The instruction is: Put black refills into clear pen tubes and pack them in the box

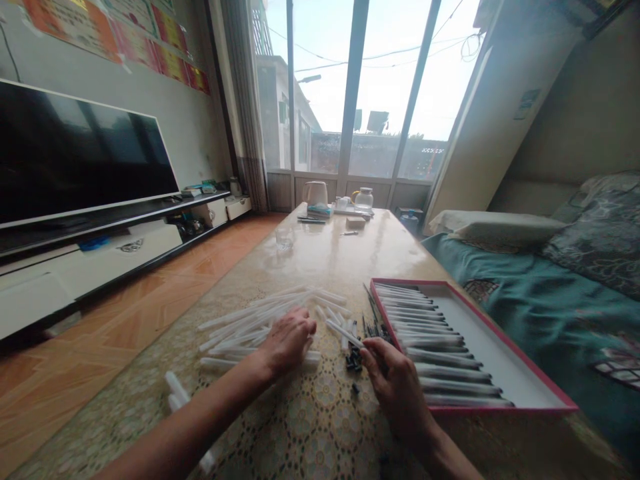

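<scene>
My right hand pinches a slim white pen barrel that points up and to the left. Over a loose pile of white plastic tubes is my left hand, its fingers curled together; what they hold, if anything, is hidden. Between the hands lie several small black caps. Dark thin pen parts lie against the left side of a pink-rimmed box. Inside that box, a row of pens with clear and dark barrels fills the left part. More white tubes lie beside my left forearm.
The long table has a patterned cover. Farther back stand a drinking glass, a kettle, a glass jug and a small box. A sofa runs along the right, a television cabinet along the left.
</scene>
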`<state>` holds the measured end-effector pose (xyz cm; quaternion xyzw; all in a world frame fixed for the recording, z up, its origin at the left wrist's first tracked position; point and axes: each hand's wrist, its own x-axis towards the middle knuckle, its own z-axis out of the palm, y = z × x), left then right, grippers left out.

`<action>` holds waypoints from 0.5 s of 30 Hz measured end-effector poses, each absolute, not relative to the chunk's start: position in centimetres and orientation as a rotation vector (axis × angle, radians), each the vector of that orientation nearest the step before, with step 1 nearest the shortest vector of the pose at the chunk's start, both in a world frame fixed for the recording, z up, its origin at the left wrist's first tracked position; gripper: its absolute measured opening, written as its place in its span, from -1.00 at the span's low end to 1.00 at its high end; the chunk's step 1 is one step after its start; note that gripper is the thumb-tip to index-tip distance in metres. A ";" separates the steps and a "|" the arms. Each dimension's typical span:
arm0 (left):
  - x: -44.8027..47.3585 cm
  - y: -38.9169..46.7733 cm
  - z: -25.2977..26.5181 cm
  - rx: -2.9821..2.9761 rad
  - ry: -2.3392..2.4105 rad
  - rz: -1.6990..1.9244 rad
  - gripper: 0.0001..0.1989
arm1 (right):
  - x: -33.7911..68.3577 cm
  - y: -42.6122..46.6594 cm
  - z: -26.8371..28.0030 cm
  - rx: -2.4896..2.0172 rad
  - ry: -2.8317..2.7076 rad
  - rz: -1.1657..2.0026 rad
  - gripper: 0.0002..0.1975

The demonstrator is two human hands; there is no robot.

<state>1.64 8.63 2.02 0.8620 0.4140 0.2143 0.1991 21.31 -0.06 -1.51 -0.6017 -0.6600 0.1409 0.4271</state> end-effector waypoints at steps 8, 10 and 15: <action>0.7 3.0 -0.4 1.505 1.156 0.813 -0.74 | 21.1 -0.7 -0.4 -1.458 -1.726 0.306 -0.90; 0.4 1.9 -1.2 1.207 1.107 0.886 -0.73 | 20.9 -1.0 -0.2 -1.465 -1.780 0.268 -0.90; 0.1 1.3 -1.8 0.960 1.091 0.987 -0.72 | 20.4 -1.5 0.1 -1.495 -1.896 0.186 -0.90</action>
